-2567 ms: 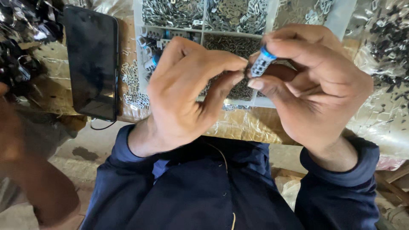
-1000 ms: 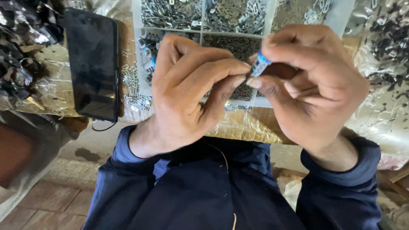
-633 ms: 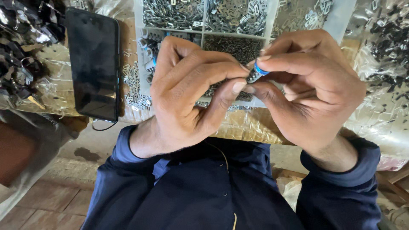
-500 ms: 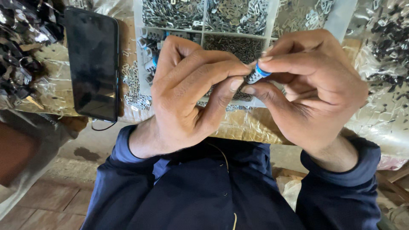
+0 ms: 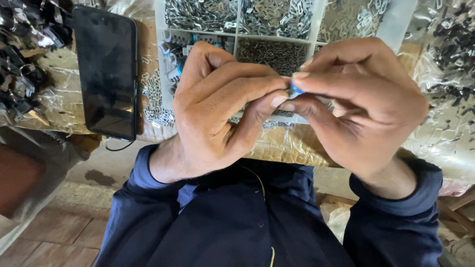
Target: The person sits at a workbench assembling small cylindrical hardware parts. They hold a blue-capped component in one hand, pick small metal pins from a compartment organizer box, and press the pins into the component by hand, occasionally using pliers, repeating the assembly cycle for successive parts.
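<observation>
Step in hand: we judge it is a fitting step. Our left hand [image 5: 222, 104] and right hand [image 5: 361, 99] meet fingertip to fingertip over the near edge of the desk [image 5: 292, 146], and both pinch one small blue part [image 5: 296, 90].

Left hand: closed, thumb and first finger pressed on the blue part from the left side.

Right hand: closed also, thumb and first fingers gripping the same part from the right.

Where the part is: in the air between the two hands, just above the near wall of the white tray [image 5: 236, 29], not touching it.

Next move: it seems to ask for a fine and steady push or turn with the fingertips only, both wrists kept quiet. The part is small, so a loose grip could drop it into the tray or on the lap.

Around: the tray has compartments full of small metal pieces [image 5: 277, 15]; one compartment at its left holds blue and white pieces [image 5: 175, 44]. A dark phone [image 5: 106, 71] lies flat near the left edge of the desk, and dark metal bits [image 5: 24, 54] are heaped at the far left corner.

Hidden: the fingers cover almost all of the blue part, so we cannot tell its shape, or whether a second piece is joined to it.

Cut off: the tray and the shiny wrap [image 5: 445, 113] at the right edge run out of view.
</observation>
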